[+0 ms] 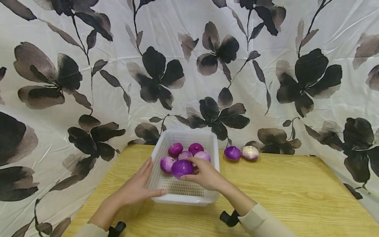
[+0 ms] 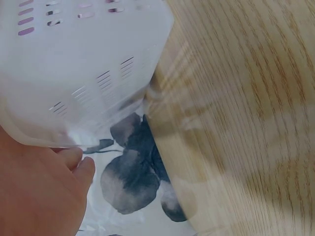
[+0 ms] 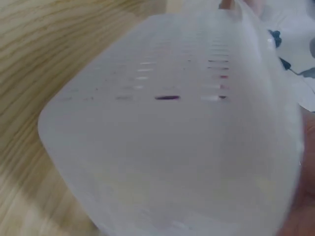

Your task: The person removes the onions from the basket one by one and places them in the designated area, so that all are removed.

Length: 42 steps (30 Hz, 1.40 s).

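Observation:
A white slotted basket [image 1: 212, 171] stands on the wooden table [image 1: 296, 197] and holds several purple onions. My right hand [image 1: 204, 176] reaches into the basket and grips a large purple onion [image 1: 181, 167] at the front of the pile. My left hand [image 1: 139, 187] rests flat against the basket's left side, fingers straight, thumb along the front rim. The left wrist view shows the basket's outer wall [image 2: 83, 73] just above my left hand [image 2: 44, 191]. The right wrist view is filled by the blurred basket wall [image 3: 172, 147]; the fingers are hidden there.
Two more onions lie on the table right of the basket, one purple [image 1: 232, 153] and one pale [image 1: 250, 152]. A white cloth with dark flowers [image 1: 189, 65] hangs behind and drapes past the table's edges.

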Motion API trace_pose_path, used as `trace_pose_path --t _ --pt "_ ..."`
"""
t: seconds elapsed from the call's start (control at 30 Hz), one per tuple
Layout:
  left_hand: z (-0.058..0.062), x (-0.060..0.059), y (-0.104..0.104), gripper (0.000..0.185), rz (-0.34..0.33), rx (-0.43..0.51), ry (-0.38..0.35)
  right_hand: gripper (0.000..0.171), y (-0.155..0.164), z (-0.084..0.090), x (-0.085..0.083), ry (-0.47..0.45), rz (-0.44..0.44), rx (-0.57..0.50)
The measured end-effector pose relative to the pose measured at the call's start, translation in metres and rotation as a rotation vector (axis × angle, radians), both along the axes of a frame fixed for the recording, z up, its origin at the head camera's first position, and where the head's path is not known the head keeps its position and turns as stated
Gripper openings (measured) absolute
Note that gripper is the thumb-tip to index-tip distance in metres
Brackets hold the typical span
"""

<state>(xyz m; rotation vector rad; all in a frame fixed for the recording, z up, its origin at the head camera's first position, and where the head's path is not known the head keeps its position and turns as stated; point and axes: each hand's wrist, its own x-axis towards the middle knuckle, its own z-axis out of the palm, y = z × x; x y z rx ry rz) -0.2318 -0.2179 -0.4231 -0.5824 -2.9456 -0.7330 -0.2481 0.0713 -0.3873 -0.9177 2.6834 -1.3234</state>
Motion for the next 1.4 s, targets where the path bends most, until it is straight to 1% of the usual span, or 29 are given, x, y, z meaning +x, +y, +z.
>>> trace_pose_path --t 0.17,0.37,0.57,0.7,0.9,1.0,1.2,1.4 --pt "0.000 0.000 -0.001 0.131 -0.002 0.008 0.007 0.070 0.009 0.003 0.004 -0.023 -0.015 -0.024" --pt "-0.001 -0.001 -0.001 0.132 -0.004 0.006 0.019 0.067 0.021 0.005 0.006 0.008 -0.038 -0.046" --pt "-0.001 0.000 -0.002 0.132 0.000 0.002 0.013 0.060 0.036 0.006 0.007 -0.017 -0.021 -0.067" --pt "0.000 0.000 0.000 0.132 0.003 0.006 0.005 0.060 0.046 0.007 0.007 -0.015 -0.022 -0.064" --pt "0.001 0.000 -0.001 0.132 -0.003 -0.001 0.009 0.066 0.062 0.011 0.008 0.002 -0.072 -0.040" --pt "0.002 -0.001 -0.002 0.131 -0.004 -0.004 0.010 0.065 0.069 0.011 0.007 0.013 -0.083 -0.031" --pt "0.002 -0.001 -0.002 0.131 -0.006 -0.002 0.013 0.063 0.084 0.007 0.005 0.032 -0.127 -0.014" --pt "0.002 -0.002 -0.001 0.132 0.004 -0.006 0.001 0.064 0.097 0.003 0.003 0.041 -0.129 -0.001"
